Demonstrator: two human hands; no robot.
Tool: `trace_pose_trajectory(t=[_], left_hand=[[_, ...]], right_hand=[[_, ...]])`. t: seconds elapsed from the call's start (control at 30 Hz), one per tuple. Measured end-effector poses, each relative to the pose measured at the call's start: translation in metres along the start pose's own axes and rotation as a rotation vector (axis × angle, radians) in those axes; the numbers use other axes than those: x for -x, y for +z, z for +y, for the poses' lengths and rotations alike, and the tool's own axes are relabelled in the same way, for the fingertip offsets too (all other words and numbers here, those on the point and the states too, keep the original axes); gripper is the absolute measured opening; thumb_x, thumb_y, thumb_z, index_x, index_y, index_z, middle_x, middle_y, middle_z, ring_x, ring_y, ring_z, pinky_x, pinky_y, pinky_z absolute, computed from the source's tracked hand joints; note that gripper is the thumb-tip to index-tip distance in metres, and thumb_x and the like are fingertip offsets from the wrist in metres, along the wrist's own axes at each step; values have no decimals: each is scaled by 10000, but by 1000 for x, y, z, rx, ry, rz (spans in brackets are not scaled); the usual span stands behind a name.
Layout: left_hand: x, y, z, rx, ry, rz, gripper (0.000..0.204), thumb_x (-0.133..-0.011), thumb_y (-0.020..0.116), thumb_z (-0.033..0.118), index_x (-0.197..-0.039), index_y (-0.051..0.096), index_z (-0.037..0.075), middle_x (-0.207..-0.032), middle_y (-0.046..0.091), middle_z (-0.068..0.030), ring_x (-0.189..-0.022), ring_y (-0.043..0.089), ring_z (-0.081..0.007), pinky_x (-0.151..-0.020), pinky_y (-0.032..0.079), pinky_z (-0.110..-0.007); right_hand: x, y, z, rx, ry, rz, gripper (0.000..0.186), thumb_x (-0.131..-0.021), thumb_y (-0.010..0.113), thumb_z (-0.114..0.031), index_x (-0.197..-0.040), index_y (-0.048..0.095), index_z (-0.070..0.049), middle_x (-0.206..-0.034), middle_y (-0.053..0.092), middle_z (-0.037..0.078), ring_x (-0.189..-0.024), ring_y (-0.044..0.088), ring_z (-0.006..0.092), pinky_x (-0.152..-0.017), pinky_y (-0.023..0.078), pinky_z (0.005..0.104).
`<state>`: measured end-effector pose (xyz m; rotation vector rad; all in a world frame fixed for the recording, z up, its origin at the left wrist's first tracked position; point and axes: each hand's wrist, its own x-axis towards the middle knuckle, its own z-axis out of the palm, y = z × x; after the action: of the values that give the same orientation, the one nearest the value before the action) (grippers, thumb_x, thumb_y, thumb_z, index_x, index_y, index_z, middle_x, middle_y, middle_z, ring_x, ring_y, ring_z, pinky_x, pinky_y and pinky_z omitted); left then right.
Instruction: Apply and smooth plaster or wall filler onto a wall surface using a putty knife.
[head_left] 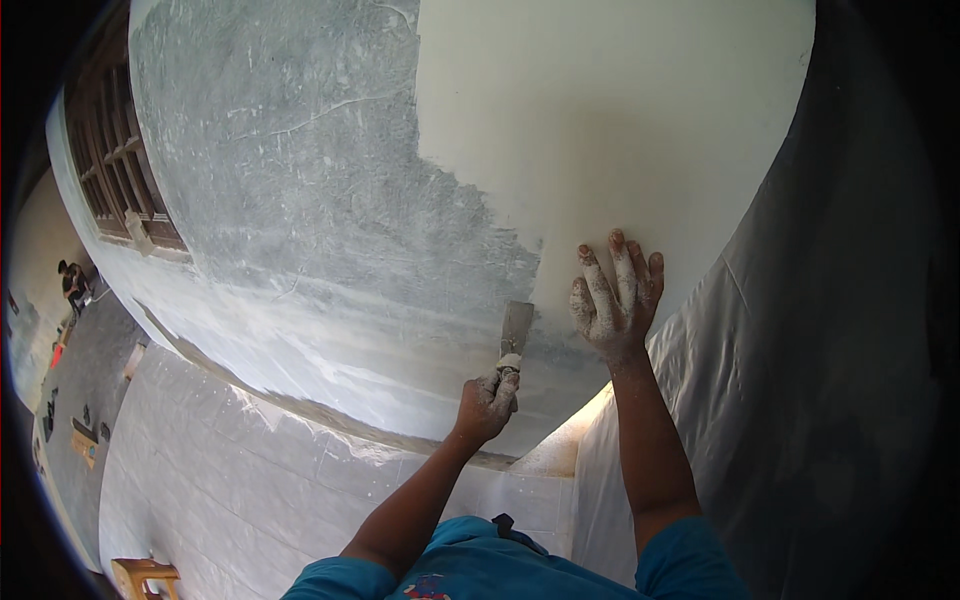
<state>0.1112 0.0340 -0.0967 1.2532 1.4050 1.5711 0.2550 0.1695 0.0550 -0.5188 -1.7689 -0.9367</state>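
Note:
My left hand (488, 405) is closed round the handle of a putty knife (517, 325). Its flat blade points up and lies against or close to the wall, beside the lower edge of a smooth cream-white coat (610, 110). Left of that coat the wall (300, 150) is rough, grey and streaked with white. My right hand (620, 295) rests on the wall at the lower part of the cream area, fingers apart and holding nothing. White paste or dust cakes both hands.
A grey sheet (780, 330) hangs along the wall's right edge. Sheeting (250, 470) covers the floor. At far left are a barred wooden window (120, 150), a crouching person (73, 285) and scattered items. A wooden stool (145, 575) stands at the lower left.

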Motion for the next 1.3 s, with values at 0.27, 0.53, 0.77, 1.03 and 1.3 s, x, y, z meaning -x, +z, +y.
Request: trace_pose_trajectory(t=[0.27,0.53,0.77,1.03,1.3], left_hand=[[-6,4,15,44,24,0,370,-1022,562,310,-817,622,8,-566,604,-75,-520,593,-150,-535,475,-333],[-6,9,11,-39,-21,-39,351,-1020,563,322,-872,621,10,-593,616,-86,-542,612,-171,-558,487,-348],[1,-1,-23,-89,-46,-30,359,-1021,547,352,-901,634,26,-629,647,-90,-584,642,-193,-607,509,-356],[3,-35,-7,192,31,115,386,-1054,497,392,-966,621,37,-666,605,3,-540,512,-69,-483,394,-255],[4,-102,8,490,-174,101,345,-1055,528,314,-1123,663,4,-819,631,-17,-734,575,-89,-668,481,-262]], right_hand=[[0,-2,3,-5,-29,-22,359,-963,571,-291,-1275,700,-169,-1457,541,163,-1367,467,329,-1195,242,545],[1,-3,3,-11,-30,-16,361,-976,560,-304,-1279,697,-166,-1453,546,160,-1374,462,331,-1200,237,539],[32,3,-25,-71,9,-82,387,-981,569,-274,-1318,665,-110,-1487,504,190,-1400,437,365,-1211,206,549],[84,-6,-121,-658,268,-365,423,-967,573,-161,-1370,597,-34,-1438,523,246,-1341,488,404,-1173,292,538],[45,-10,-210,-1250,954,-648,555,-1012,527,-149,-1531,369,-36,-1223,623,245,-1126,624,386,-927,505,400]])
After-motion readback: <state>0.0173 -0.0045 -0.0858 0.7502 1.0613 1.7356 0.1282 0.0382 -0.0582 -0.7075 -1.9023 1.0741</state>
